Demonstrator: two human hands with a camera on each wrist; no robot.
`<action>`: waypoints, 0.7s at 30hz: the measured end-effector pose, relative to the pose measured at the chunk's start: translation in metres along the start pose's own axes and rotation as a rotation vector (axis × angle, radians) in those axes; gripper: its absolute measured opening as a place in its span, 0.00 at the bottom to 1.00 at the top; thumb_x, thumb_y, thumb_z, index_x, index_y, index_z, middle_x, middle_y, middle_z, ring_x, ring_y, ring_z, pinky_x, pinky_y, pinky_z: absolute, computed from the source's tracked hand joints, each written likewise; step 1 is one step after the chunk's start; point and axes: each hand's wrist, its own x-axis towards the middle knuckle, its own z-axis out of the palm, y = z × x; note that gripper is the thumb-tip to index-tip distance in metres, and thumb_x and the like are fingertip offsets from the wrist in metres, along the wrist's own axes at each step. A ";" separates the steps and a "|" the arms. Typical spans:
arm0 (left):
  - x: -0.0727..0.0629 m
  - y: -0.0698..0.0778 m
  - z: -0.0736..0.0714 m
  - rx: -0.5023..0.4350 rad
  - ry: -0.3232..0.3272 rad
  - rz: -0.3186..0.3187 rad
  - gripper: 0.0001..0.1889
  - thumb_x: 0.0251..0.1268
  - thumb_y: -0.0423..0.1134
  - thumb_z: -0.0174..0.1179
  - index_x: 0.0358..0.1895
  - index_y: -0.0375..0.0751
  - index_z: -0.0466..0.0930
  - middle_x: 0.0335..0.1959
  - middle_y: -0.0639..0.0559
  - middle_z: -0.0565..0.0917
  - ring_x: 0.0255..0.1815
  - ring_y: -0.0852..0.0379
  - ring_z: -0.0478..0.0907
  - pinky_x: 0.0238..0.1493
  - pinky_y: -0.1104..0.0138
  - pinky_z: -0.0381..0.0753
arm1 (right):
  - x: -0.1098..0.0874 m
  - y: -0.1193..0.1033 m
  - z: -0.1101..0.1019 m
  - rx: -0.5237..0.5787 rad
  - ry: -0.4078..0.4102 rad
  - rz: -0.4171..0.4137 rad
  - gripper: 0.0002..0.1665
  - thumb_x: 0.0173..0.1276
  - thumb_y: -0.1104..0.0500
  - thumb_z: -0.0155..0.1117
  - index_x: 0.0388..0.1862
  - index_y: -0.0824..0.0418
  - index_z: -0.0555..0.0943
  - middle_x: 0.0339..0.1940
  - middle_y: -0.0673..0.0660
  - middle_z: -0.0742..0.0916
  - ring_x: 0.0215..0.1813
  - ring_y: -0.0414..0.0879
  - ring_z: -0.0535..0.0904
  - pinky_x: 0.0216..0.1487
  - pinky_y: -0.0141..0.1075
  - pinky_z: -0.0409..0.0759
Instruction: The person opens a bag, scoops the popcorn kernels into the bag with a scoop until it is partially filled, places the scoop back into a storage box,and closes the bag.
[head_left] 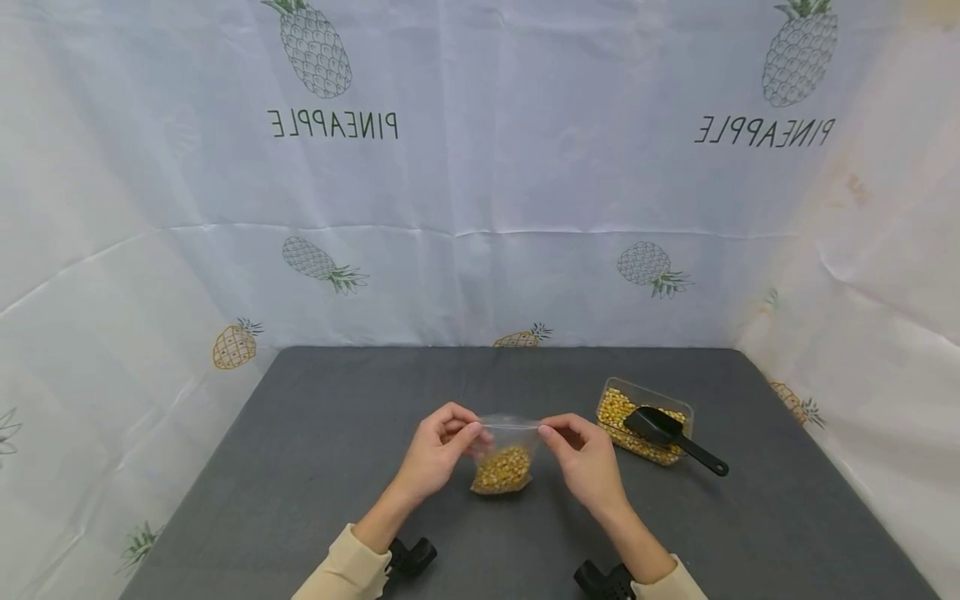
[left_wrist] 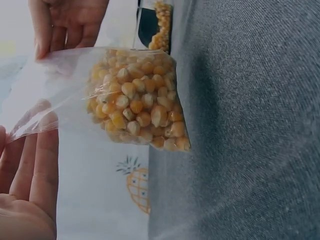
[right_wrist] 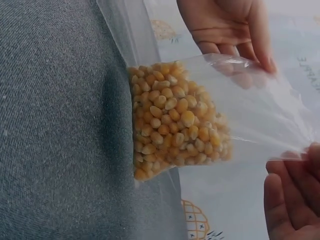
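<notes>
A clear zip bag (head_left: 504, 467), its lower half full of yellow corn kernels (right_wrist: 172, 117), hangs between the two hands, its bottom close over the grey table. At the bag's top left corner, the left hand (head_left: 438, 446) pinches the edge between thumb and fingers. The right hand (head_left: 588, 462) pinches the opposite top corner the same way. Between them the bag's top edge is stretched straight across. In the left wrist view the kernels (left_wrist: 140, 100) are packed at the bottom while the clear upper part narrows toward the fingers.
A clear plastic box (head_left: 690, 417) of corn kernels stands right of the hands, a black scoop (head_left: 660, 427) lying in it with its handle over the rim. The grey table (head_left: 360, 400) meets a white curtain printed with pineapples (head_left: 480, 183) at the back and sides.
</notes>
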 end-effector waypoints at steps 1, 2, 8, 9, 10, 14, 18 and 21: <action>0.000 0.000 0.001 0.001 0.003 0.001 0.07 0.78 0.32 0.55 0.47 0.30 0.77 0.39 0.34 0.87 0.36 0.43 0.88 0.37 0.54 0.87 | 0.000 0.000 0.000 0.021 0.000 0.007 0.04 0.71 0.62 0.68 0.41 0.61 0.87 0.38 0.56 0.89 0.40 0.48 0.85 0.43 0.34 0.82; 0.001 0.000 0.002 0.003 0.003 0.007 0.07 0.78 0.32 0.55 0.47 0.29 0.77 0.39 0.34 0.87 0.36 0.43 0.88 0.37 0.54 0.87 | 0.001 0.001 -0.001 0.040 0.000 0.012 0.04 0.72 0.62 0.68 0.41 0.61 0.87 0.38 0.57 0.89 0.40 0.50 0.85 0.43 0.35 0.82; 0.002 0.002 0.008 0.008 0.021 0.008 0.07 0.78 0.32 0.56 0.48 0.30 0.77 0.38 0.34 0.87 0.36 0.45 0.89 0.35 0.55 0.87 | 0.003 0.003 0.000 0.088 0.011 0.033 0.03 0.73 0.64 0.66 0.40 0.64 0.85 0.35 0.57 0.88 0.36 0.50 0.84 0.42 0.38 0.84; 0.002 0.003 0.008 0.008 0.027 0.001 0.07 0.78 0.33 0.56 0.48 0.30 0.77 0.38 0.35 0.87 0.36 0.46 0.89 0.36 0.55 0.87 | 0.002 0.004 0.000 0.090 0.015 0.039 0.04 0.73 0.64 0.65 0.40 0.64 0.85 0.34 0.57 0.88 0.36 0.49 0.84 0.42 0.39 0.84; 0.002 0.002 0.008 0.011 0.030 -0.005 0.08 0.78 0.34 0.56 0.48 0.31 0.77 0.38 0.35 0.87 0.36 0.46 0.89 0.36 0.56 0.87 | 0.002 0.004 0.000 0.094 0.018 0.046 0.04 0.73 0.65 0.65 0.40 0.65 0.85 0.33 0.58 0.88 0.35 0.48 0.84 0.42 0.39 0.84; 0.002 0.000 0.009 0.012 0.039 -0.017 0.08 0.78 0.34 0.56 0.47 0.31 0.77 0.37 0.36 0.87 0.36 0.47 0.89 0.37 0.56 0.87 | 0.002 0.007 0.001 0.100 0.022 0.068 0.04 0.73 0.65 0.65 0.40 0.66 0.85 0.32 0.59 0.88 0.34 0.46 0.84 0.41 0.39 0.84; 0.001 -0.002 0.008 0.000 0.034 -0.017 0.08 0.79 0.34 0.55 0.47 0.30 0.76 0.38 0.34 0.87 0.36 0.45 0.89 0.38 0.54 0.87 | 0.002 0.009 0.001 0.105 0.013 0.071 0.04 0.73 0.65 0.66 0.40 0.67 0.85 0.31 0.59 0.88 0.34 0.45 0.84 0.41 0.40 0.85; 0.001 -0.002 0.007 -0.004 0.024 -0.021 0.08 0.79 0.34 0.55 0.48 0.29 0.76 0.38 0.34 0.87 0.36 0.43 0.89 0.38 0.54 0.87 | 0.003 0.011 0.000 0.112 0.005 0.070 0.04 0.73 0.65 0.65 0.40 0.66 0.85 0.31 0.59 0.88 0.34 0.45 0.85 0.41 0.42 0.85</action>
